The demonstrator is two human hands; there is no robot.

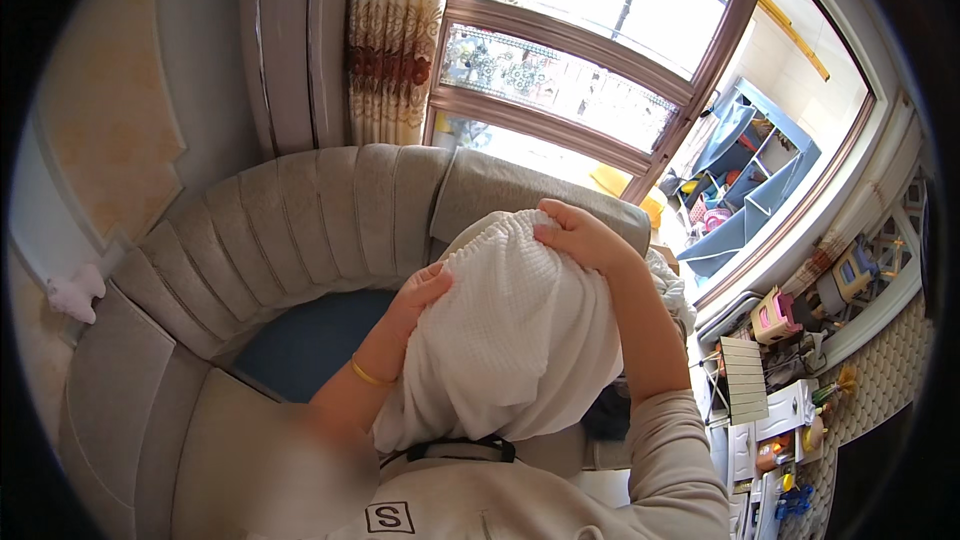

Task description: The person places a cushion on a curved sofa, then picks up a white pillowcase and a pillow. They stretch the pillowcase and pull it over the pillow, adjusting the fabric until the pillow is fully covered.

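A white waffle-textured cloth cover (510, 315) with a gathered, elastic-looking edge hangs in front of my chest. My left hand (424, 292) pinches it near the left end of that edge, thumb on top. Farther right and higher, my right hand (574, 232) grips the same gathered edge. The cloth is stretched between both hands and drapes down over my lap. My fingers behind the fabric are hidden. A yellow bangle (373, 375) circles my left wrist.
A curved grey sofa (337, 217) with a blue seat area (315, 337) wraps around ahead and left. Crumpled pale fabric (670, 289) lies beyond my right forearm. A slatted folding table (742, 379) stands at the right. Behind the sofa are a curtain (394, 45) and a sliding door (555, 101).
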